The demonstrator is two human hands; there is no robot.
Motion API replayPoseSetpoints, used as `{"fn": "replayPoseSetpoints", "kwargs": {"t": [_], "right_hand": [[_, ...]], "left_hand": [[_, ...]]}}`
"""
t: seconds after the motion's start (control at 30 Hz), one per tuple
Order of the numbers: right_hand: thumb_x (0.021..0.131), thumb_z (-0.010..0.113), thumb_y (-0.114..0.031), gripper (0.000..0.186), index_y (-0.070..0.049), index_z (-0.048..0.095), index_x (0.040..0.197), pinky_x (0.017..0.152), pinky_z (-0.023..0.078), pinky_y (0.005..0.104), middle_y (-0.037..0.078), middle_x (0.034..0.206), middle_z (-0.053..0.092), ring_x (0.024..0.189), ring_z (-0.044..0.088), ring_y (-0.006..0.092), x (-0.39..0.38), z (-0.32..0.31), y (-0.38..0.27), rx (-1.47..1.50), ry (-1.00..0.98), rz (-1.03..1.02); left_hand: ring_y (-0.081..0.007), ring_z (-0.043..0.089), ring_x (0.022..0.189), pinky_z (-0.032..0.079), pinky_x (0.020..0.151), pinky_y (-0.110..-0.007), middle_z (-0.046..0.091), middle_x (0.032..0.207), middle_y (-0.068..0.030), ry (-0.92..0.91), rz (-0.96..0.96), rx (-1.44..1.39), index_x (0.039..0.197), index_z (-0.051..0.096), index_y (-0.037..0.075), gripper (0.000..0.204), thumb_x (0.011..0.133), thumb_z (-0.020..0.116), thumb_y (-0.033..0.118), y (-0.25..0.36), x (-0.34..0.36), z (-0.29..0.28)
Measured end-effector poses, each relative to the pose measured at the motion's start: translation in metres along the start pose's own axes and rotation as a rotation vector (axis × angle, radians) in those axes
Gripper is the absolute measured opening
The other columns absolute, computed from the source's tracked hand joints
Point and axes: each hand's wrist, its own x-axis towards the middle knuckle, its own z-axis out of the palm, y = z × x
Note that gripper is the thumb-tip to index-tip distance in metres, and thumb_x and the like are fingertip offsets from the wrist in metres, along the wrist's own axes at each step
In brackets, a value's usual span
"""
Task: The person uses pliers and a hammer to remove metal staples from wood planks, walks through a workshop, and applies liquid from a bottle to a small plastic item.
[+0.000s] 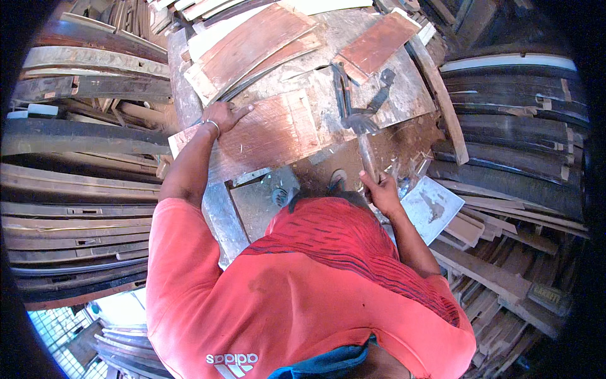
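Hands at a cluttered workbench point(404, 95): left hand point(222, 117) lies open, fingers spread, pressing a reddish wooden board point(278, 129) flat on the bench top. Right hand point(380, 192) is clenched around a hammer point(365, 136) low on its handle, head above the board's right end. Board looks thin, stiff and light; hammer looks head-heavy.

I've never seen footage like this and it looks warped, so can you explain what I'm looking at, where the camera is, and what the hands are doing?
There is no machine here. A person wears a wide-angle camera on the head, looking down, which bends straight edges. The red shirt at the bottom is their own. Their left hand presses flat on a reddish wooden board lying on a worn workbench. Their right hand grips the handle of a hammer, whose head is above the bench. More boards lie on the bench, and stacks of curved wooden strips surround it.
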Motion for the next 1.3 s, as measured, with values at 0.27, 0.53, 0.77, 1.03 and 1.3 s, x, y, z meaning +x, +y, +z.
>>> {"fn": "replayPoseSetpoints", "kwargs": {"t": [0.27,0.53,0.77,1.03,1.3], "right_hand": [[0.092,0.075,-0.046,0.041,-0.006,0.070,0.099,0.050,0.041,0.0282,-0.001,0.068,0.059,0.054,0.052,0.0102,-0.020,0.012,-0.003,-0.006,-0.099,0.146],[0.093,0.074,-0.045,0.041,-0.010,0.059,0.078,0.042,0.034,0.0278,-0.002,0.061,0.055,0.046,0.048,0.0093,-0.016,0.024,-0.005,0.079,-0.115,0.122],[0.097,0.065,-0.052,0.044,-0.010,0.062,0.086,0.046,0.040,0.0292,0.000,0.064,0.058,0.050,0.051,0.0103,-0.010,0.039,-0.013,0.012,-0.139,0.113],[0.107,0.047,-0.034,0.036,-0.002,0.061,0.109,0.054,0.044,0.0310,0.006,0.077,0.062,0.064,0.057,0.0127,-0.041,0.056,-0.080,0.199,-0.090,-0.508],[0.100,0.061,-0.051,0.049,-0.003,0.067,0.099,0.054,0.049,0.0362,0.005,0.067,0.060,0.053,0.057,0.0169,-0.014,0.054,-0.073,-0.412,-0.249,0.131]], "left_hand": [[-0.0431,0.067,0.107,0.050,0.097,-0.050,0.070,0.109,-0.0304,-0.024,-0.133,-0.034,0.101,0.077,0.002,0.093,0.086,0.040,0.087,-0.012,-0.008,0.010],[-0.0434,0.060,0.122,0.047,0.102,-0.048,0.066,0.119,-0.0310,0.166,-0.059,-0.168,0.119,0.073,0.009,0.083,0.080,0.059,0.080,-0.059,-0.037,0.059],[-0.0409,0.016,0.154,0.008,0.122,-0.062,0.024,0.164,-0.0232,0.343,0.106,0.036,0.157,0.038,0.023,0.107,0.073,0.064,0.083,-0.008,-0.088,0.079],[-0.0386,0.013,0.156,0.005,0.123,-0.061,0.023,0.166,-0.0180,0.400,0.016,-0.026,0.157,0.038,0.022,0.097,0.082,0.058,0.079,-0.012,-0.079,0.102],[-0.0385,0.016,0.155,0.007,0.123,-0.062,0.025,0.166,-0.0178,0.402,0.011,-0.027,0.158,0.038,0.022,0.097,0.081,0.061,0.077,-0.017,-0.077,0.107]]}}
